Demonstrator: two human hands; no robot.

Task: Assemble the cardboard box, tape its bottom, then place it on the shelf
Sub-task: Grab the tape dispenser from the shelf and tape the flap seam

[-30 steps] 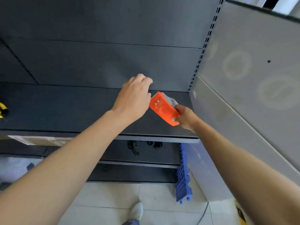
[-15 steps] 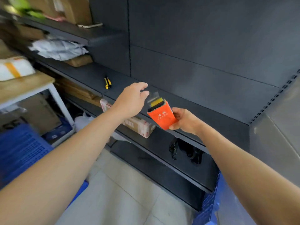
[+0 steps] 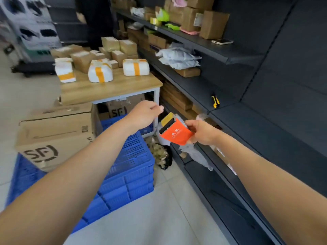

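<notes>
My right hand (image 3: 201,132) grips an orange tape dispenser (image 3: 175,135) with a serrated edge and a yellow flap at its top, held in the air in front of the dark metal shelf (image 3: 261,124). My left hand (image 3: 145,114) hovers just left of and above the dispenser, fingers curled with thumb and forefinger pinched together; I see nothing in them. A large closed cardboard box marked SF (image 3: 54,135) sits on stacked blue crates (image 3: 131,170) to the left. Flat cardboard pieces (image 3: 177,98) lie on a lower shelf level.
A wooden table (image 3: 113,89) carries white parcels with orange tape and small brown boxes. A yellow utility knife (image 3: 215,101) lies on the middle shelf, grey mailer bags (image 3: 178,58) further back, a phone (image 3: 222,41) on the top shelf. Tiled floor runs between the crates and the shelf.
My view has swung left from the bare shelf section toward the table and crates. Both hands kept their places relative to each other, the right still holding the dispenser.
</notes>
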